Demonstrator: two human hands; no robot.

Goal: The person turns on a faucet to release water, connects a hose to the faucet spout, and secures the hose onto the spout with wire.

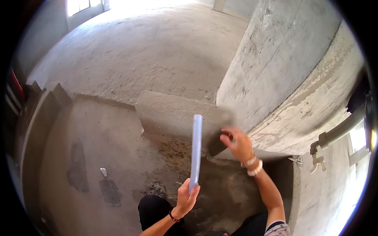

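My left hand [186, 198] wrapped its fingers around the lower end of a pale tube [196, 149], which stood nearly upright before a concrete ledge [169, 114]. My right hand [238, 147], apart from it, had half-curled fingers; whether they held anything, I could not tell.

A grey concrete pillar [275, 59] rises at the right beside a pale, rough raised floor [157, 55], with a bright window [80, 6] at the upper left. A beige pipe [343, 129] carries a tap [317, 158], and scissors [292, 159] lie near it. At the lower left, two dark patches [110, 193] mark the ground, a small white object [103, 171] just beside one. Something red [17, 84] shows at the far left.
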